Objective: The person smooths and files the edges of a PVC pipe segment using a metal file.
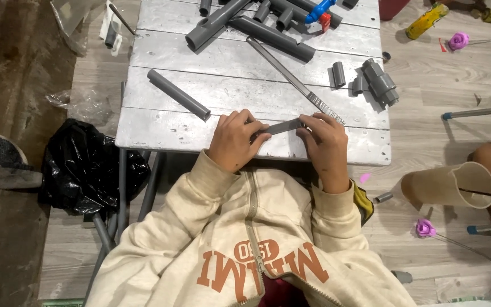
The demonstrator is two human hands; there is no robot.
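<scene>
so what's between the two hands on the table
A short grey pipe piece spans the gap in the head view, held by the left hand and right hand at either end.

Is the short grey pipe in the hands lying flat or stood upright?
Lying flat: the short grey pipe runs sideways between the left hand and right hand, low over the table.

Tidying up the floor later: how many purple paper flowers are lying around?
2: one flower on the floor at upper right, another flower at lower right near the beige tube. Others may be hidden.

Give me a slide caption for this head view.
Both hands, left hand and right hand, hold a short grey pipe piece over a grey slatted table.
</scene>
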